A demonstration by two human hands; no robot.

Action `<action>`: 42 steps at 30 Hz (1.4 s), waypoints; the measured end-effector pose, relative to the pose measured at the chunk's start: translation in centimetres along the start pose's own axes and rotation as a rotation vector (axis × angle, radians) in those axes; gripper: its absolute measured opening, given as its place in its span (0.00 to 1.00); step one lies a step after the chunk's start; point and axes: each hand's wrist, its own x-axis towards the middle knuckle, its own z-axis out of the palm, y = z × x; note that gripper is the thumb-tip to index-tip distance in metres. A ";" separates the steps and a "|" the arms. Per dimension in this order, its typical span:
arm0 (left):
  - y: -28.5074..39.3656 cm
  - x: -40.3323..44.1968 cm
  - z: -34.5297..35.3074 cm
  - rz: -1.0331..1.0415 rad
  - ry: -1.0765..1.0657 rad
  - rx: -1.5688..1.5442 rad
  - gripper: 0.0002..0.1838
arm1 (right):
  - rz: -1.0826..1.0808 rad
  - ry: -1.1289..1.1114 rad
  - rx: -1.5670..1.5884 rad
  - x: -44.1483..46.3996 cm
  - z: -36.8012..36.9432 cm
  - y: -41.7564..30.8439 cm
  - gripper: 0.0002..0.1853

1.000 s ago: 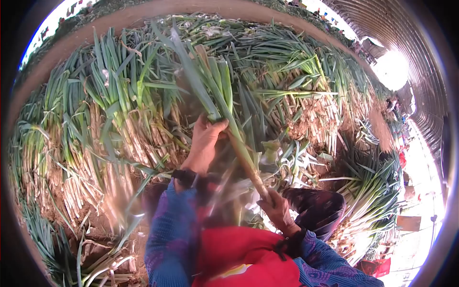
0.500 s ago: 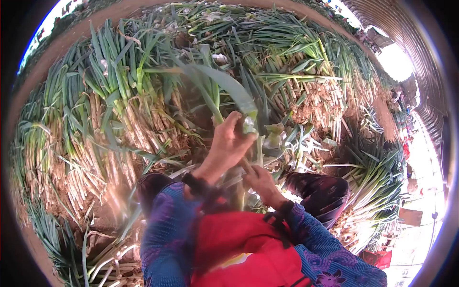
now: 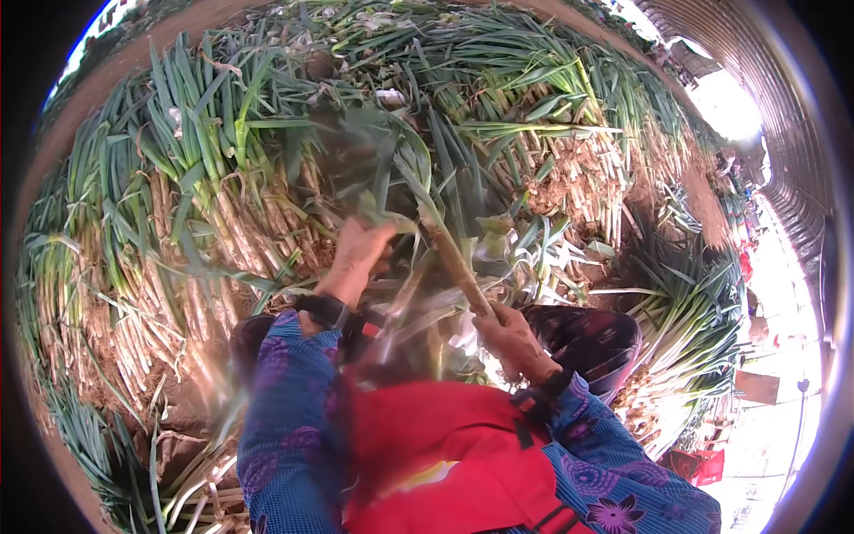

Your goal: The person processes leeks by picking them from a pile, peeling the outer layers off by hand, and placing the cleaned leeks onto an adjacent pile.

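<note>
My right hand (image 3: 514, 343) is closed around the lower end of a long green onion, perhaps a leek (image 3: 455, 260). Its pale brown stalk slants up and left, with green leaves at the upper end. To the left, my left hand (image 3: 358, 254) is closed on a green leaf (image 3: 389, 219) that reaches toward the top of the stalk. Motion blurs this leaf, and I cannot tell whether it is still attached. Pale, blurred strips of peel (image 3: 405, 298) hang between my hands, above my lap.
Dense rows of green onions (image 3: 240, 214) stand at the left, and more bundles (image 3: 578, 178) lean at the back right. Peeled white stalks (image 3: 689, 343) lie by my right knee (image 3: 587, 347). Loose leaves (image 3: 547, 262) cover the ground ahead. A cardboard piece (image 3: 756, 387) lies far right.
My left hand has moved left and down with the leaf, away from the stalk. My right hand has shifted slightly right and down, and more of the stalk shows.
</note>
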 end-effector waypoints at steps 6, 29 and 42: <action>-1.8 2.7 2.3 0.229 0.053 0.369 0.28 | -0.094 0.027 -0.112 -2.7 -1.8 -0.7 0.16; -2.6 2.5 7.0 0.155 0.225 -0.444 0.13 | -0.630 0.464 -0.758 1.2 0.5 2.7 0.25; -2.4 -0.8 9.2 0.743 0.263 0.493 0.08 | -0.765 0.279 -0.798 2.6 2.6 2.9 0.23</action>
